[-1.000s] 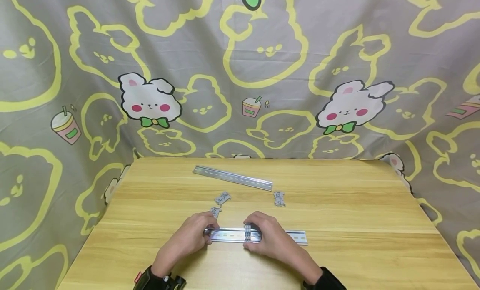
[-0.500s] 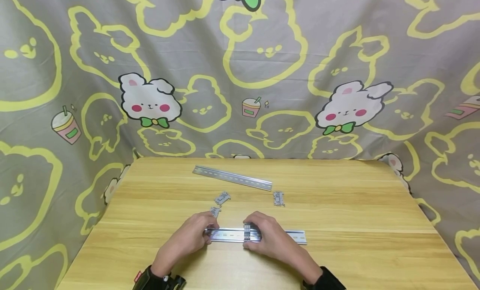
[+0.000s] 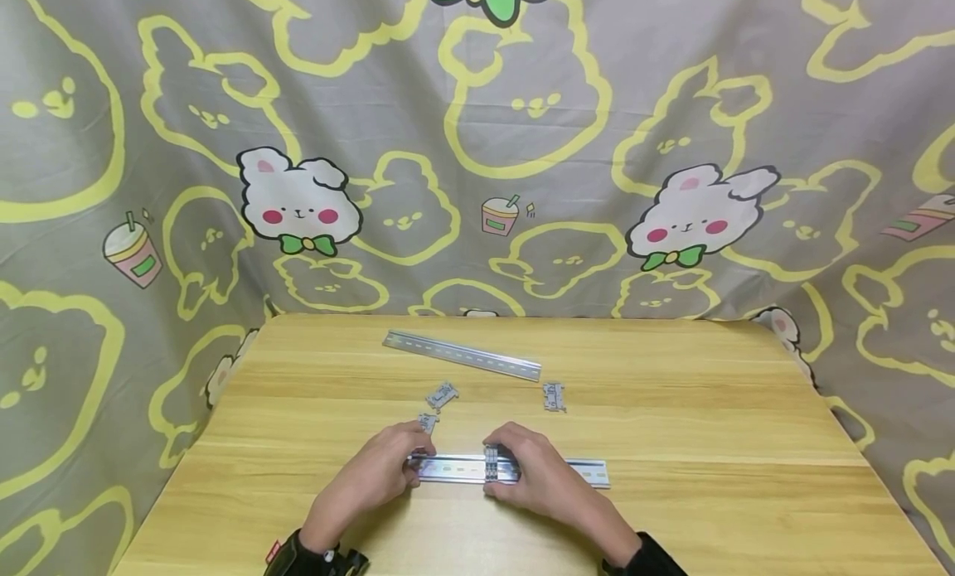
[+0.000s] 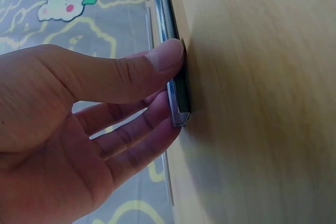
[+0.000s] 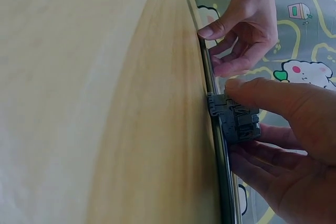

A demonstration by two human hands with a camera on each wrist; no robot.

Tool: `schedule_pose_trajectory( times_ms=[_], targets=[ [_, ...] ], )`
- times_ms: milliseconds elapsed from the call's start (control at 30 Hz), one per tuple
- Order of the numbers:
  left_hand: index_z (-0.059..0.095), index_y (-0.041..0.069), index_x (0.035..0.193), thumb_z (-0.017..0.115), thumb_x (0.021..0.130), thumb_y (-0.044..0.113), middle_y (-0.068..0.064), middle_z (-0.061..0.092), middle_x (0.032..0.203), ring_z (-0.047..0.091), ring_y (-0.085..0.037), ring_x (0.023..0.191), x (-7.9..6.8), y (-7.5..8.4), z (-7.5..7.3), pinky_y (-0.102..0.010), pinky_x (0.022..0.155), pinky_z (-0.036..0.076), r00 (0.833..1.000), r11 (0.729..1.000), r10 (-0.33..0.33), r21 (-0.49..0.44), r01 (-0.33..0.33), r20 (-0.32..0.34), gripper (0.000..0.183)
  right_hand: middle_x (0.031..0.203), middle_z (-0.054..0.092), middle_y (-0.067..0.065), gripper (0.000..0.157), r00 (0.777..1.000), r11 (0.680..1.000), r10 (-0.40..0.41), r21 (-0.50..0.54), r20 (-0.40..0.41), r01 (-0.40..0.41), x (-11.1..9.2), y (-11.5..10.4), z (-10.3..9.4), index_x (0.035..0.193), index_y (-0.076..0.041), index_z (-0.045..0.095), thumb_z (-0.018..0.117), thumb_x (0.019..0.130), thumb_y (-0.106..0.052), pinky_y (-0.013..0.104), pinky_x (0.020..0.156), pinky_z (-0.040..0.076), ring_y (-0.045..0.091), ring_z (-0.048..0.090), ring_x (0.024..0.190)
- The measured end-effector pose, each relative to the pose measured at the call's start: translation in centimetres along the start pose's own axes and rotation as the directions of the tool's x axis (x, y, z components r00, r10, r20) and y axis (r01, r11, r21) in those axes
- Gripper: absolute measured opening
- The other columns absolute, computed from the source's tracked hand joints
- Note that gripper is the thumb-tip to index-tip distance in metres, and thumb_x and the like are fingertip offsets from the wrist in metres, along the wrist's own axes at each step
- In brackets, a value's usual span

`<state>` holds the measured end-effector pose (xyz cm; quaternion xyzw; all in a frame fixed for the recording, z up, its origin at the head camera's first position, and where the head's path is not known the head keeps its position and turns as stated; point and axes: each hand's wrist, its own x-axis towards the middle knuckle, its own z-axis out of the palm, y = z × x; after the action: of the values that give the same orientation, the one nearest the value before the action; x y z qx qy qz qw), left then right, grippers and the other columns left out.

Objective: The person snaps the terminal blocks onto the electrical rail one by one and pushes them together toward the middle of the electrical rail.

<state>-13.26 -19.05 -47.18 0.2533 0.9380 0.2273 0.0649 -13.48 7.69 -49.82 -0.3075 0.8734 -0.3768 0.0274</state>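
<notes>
A slotted metal DIN rail (image 3: 455, 469) lies crosswise near the front of the table. My left hand (image 3: 375, 471) grips its left end, thumb on the near edge and fingers on the far edge, as the left wrist view also shows. My right hand (image 3: 539, 474) pinches grey terminal blocks (image 3: 492, 463) that sit across the rail near its middle. In the right wrist view the grey block body (image 5: 240, 120) stands on the rail between thumb and fingers; how firmly it is seated I cannot tell. The right hand hides part of the rail behind the blocks.
Loose grey terminal blocks lie beyond the hands: one at left (image 3: 442, 395), another (image 3: 428, 423) partly behind the left hand, and one at right (image 3: 554, 397). A second DIN rail (image 3: 462, 356) lies slanted farther back. A patterned curtain (image 3: 552, 261) borders the wooden table (image 3: 709, 443).
</notes>
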Motion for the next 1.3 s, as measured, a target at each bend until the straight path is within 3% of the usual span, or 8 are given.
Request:
schedule_pose_trajectory(
  times_ms=[467,1300],
  targets=[
    [0.077,0.008,0.099,0.086,0.067,-0.008,0.001,0.068,0.097,0.067,-0.020,0.091,0.3,-0.6,0.1,-0.037,0.082,0.061,1.000,0.999,0.003,-0.032,-0.004,-0.029,0.036,0.115,0.068,-0.001,0.049,1.000,1.000,0.016,0.011,0.004,-0.016,0.3,0.4,-0.2,0.120,-0.005,0.068,0.090,0.078,-0.020,0.028,0.089,0.058,0.013,0.065,0.101],
    [0.078,0.007,0.103,0.087,0.071,-0.005,-0.002,0.070,0.105,0.068,-0.028,0.102,0.8,-1.1,0.6,-0.043,0.090,0.060,0.998,1.000,0.003,-0.005,-0.004,-0.070,0.035,0.114,0.069,0.003,0.052,1.000,1.000,-0.010,0.009,0.001,0.010,0.8,1.2,-0.8,0.122,-0.003,0.067,0.090,0.078,-0.019,0.030,0.086,0.059,0.016,0.065,0.099]
  ],
)
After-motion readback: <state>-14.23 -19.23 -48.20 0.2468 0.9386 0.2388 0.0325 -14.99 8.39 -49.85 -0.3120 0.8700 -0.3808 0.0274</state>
